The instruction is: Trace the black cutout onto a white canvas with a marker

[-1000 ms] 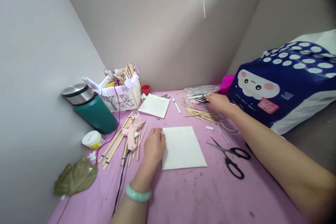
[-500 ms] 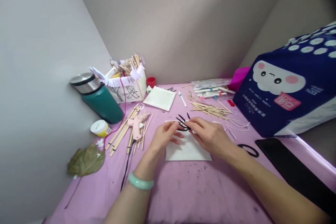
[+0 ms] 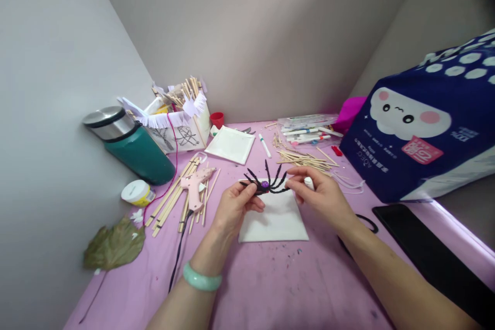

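Note:
A black spider (image 3: 265, 184) with fuzzy, pipe-cleaner-like legs and a shiny purple middle is held up over a white square pad (image 3: 275, 221). My left hand (image 3: 238, 201) pinches its left side between thumb and fingers, covering some of the legs there. At the opposite side, my right hand (image 3: 315, 191) has its thumb and forefinger closed around the tip of a right-hand leg. A small white rounded piece (image 3: 309, 183) shows beside the right hand's knuckles; what it belongs to is hidden. Several legs fan upward, away from me.
Left of my hands lie a pink glue gun (image 3: 194, 191), wooden sticks (image 3: 172, 193), a dried leaf (image 3: 116, 245) and a green flask (image 3: 141, 157). Behind are a white square (image 3: 231, 145), loose sticks (image 3: 305, 160) and markers (image 3: 305, 136). A blue bag (image 3: 410, 165) and black phone-like slab (image 3: 421, 247) stand right.
My hands have moved apart, the right one to the right. The spider now faces upward with its purple middle and spread legs in view, where fingers covered most of it before.

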Action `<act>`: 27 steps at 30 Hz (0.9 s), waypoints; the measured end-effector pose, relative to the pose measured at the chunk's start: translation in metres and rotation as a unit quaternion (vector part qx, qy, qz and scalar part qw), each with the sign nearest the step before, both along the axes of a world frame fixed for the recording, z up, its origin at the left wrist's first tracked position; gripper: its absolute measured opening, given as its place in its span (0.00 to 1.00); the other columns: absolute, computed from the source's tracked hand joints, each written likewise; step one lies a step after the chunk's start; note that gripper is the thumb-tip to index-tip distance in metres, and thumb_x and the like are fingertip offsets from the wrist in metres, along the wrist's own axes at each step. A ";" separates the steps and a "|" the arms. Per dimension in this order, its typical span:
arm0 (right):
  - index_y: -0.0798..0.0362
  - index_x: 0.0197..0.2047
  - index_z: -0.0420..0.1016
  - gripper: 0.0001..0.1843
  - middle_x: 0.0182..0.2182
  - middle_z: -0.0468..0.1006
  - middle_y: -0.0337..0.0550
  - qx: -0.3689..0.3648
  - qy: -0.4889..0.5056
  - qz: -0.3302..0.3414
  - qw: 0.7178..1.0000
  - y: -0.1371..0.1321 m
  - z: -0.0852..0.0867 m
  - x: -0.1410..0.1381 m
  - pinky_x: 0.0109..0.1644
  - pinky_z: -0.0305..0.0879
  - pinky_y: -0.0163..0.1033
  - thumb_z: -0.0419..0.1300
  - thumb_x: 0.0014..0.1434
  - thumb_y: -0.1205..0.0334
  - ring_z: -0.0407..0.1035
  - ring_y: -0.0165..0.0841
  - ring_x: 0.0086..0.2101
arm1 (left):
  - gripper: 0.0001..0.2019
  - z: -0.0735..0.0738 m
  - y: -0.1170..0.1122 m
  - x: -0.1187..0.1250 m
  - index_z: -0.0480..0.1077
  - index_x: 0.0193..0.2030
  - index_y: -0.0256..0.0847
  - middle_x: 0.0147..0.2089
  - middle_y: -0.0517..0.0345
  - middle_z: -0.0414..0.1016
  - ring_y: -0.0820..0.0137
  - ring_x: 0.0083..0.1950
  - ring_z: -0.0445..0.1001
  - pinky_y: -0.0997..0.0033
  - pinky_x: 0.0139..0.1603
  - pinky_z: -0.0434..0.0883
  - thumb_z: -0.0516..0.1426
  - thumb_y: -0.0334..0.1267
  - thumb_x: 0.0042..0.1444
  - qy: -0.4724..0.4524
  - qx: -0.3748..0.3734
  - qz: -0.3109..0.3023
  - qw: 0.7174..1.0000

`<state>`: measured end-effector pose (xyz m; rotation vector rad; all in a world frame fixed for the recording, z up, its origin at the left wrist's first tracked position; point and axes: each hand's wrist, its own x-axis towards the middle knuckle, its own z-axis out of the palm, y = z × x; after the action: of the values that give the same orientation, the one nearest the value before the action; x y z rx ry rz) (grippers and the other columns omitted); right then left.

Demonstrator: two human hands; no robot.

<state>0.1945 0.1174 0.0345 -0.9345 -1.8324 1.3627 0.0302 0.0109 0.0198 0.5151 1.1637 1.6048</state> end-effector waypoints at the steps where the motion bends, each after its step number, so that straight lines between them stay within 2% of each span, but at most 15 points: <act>1: 0.52 0.43 0.70 0.18 0.27 0.71 0.35 -0.036 0.009 0.004 0.999 -0.002 0.001 -0.001 0.25 0.59 0.32 0.64 0.53 0.52 0.62 0.24 0.20 | 0.20 0.000 0.000 0.000 0.67 0.33 0.33 0.23 0.58 0.74 0.76 0.21 0.71 0.79 0.23 0.70 0.67 0.46 0.43 -0.003 0.002 0.003 1.000; 5: 0.52 0.43 0.66 0.21 0.19 0.66 0.31 -0.136 0.019 0.026 0.990 -0.005 0.000 -0.003 0.17 0.47 0.29 0.65 0.50 0.51 0.55 0.24 0.17 | 0.18 -0.002 0.001 0.002 0.67 0.34 0.34 0.27 0.58 0.76 0.76 0.21 0.72 0.78 0.24 0.71 0.67 0.44 0.44 -0.016 0.008 0.028 0.999; 8: 0.52 0.45 0.65 0.24 0.19 0.65 0.29 -0.157 0.025 0.020 0.987 -0.004 -0.003 -0.004 0.17 0.45 0.28 0.66 0.48 0.51 0.54 0.23 0.16 | 0.18 -0.003 0.000 0.004 0.68 0.35 0.34 0.31 0.55 0.78 0.75 0.24 0.75 0.78 0.25 0.73 0.67 0.43 0.44 -0.029 0.006 0.024 0.999; 11: 0.52 0.46 0.66 0.25 0.21 0.66 0.31 -0.155 0.021 0.019 0.988 -0.002 -0.005 -0.004 0.18 0.46 0.29 0.66 0.48 0.51 0.56 0.24 0.17 | 0.19 -0.002 -0.001 0.005 0.68 0.37 0.33 0.32 0.54 0.78 0.71 0.30 0.78 0.78 0.29 0.75 0.68 0.39 0.42 -0.034 -0.002 0.009 0.999; 13: 0.52 0.43 0.67 0.20 0.24 0.70 0.34 -0.085 -0.018 0.002 0.996 0.000 -0.004 -0.001 0.20 0.53 0.31 0.64 0.51 0.51 0.59 0.25 0.18 | 0.19 -0.001 -0.001 0.003 0.69 0.38 0.33 0.30 0.55 0.77 0.68 0.33 0.79 0.78 0.30 0.76 0.69 0.37 0.41 -0.028 -0.008 0.005 1.000; 15: 0.53 0.40 0.70 0.15 0.31 0.74 0.40 0.081 -0.060 -0.043 0.994 0.002 -0.004 0.003 0.27 0.61 0.35 0.63 0.53 0.52 0.65 0.28 0.22 | 0.19 0.000 -0.001 0.001 0.69 0.38 0.32 0.30 0.54 0.77 0.68 0.33 0.79 0.77 0.31 0.76 0.69 0.37 0.41 -0.007 -0.014 0.007 1.000; 17: 0.53 0.38 0.71 0.11 0.37 0.75 0.44 0.270 -0.084 -0.048 0.958 0.000 -0.004 0.006 0.34 0.63 0.37 0.61 0.57 0.55 0.69 0.31 0.29 | 0.20 0.001 -0.001 -0.001 0.68 0.39 0.32 0.30 0.54 0.77 0.68 0.31 0.79 0.76 0.30 0.76 0.69 0.38 0.41 0.013 -0.023 0.012 1.000; 19: 0.52 0.39 0.73 0.08 0.39 0.75 0.44 0.393 -0.109 0.009 0.913 -0.005 -0.007 0.006 0.37 0.63 0.36 0.59 0.60 0.57 0.70 0.32 0.34 | 0.20 0.001 -0.001 -0.001 0.68 0.39 0.32 0.30 0.54 0.76 0.69 0.29 0.78 0.76 0.28 0.76 0.69 0.38 0.41 0.019 -0.028 0.011 0.999; 22: 0.52 0.38 0.73 0.06 0.37 0.75 0.43 0.454 -0.159 0.069 0.874 -0.015 -0.015 0.003 0.36 0.61 0.34 0.56 0.62 0.63 0.70 0.30 0.34 | 0.20 0.000 -0.001 0.000 0.67 0.40 0.33 0.31 0.54 0.76 0.72 0.26 0.76 0.77 0.26 0.74 0.68 0.37 0.42 0.019 -0.027 -0.005 0.999; 25: 0.53 0.35 0.73 0.06 0.35 0.75 0.42 0.462 -0.196 0.062 0.863 -0.020 -0.024 0.003 0.34 0.58 0.34 0.54 0.62 0.68 0.70 0.30 0.32 | 0.19 -0.001 -0.003 -0.001 0.67 0.41 0.32 0.35 0.50 0.76 0.72 0.27 0.75 0.75 0.27 0.74 0.66 0.39 0.45 0.039 -0.060 -0.030 0.997; 27: 0.53 0.35 0.73 0.06 0.34 0.76 0.41 0.464 -0.217 0.064 0.857 -0.021 -0.027 0.005 0.32 0.56 0.34 0.55 0.61 0.69 0.69 0.29 0.31 | 0.20 -0.002 -0.006 -0.005 0.67 0.44 0.32 0.39 0.47 0.75 0.71 0.29 0.75 0.74 0.26 0.73 0.64 0.42 0.48 0.105 -0.098 0.002 0.990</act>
<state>0.1994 0.0967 0.0071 -0.5977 -2.5313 0.1760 0.0247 0.0051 0.0181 0.5622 1.4648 1.4458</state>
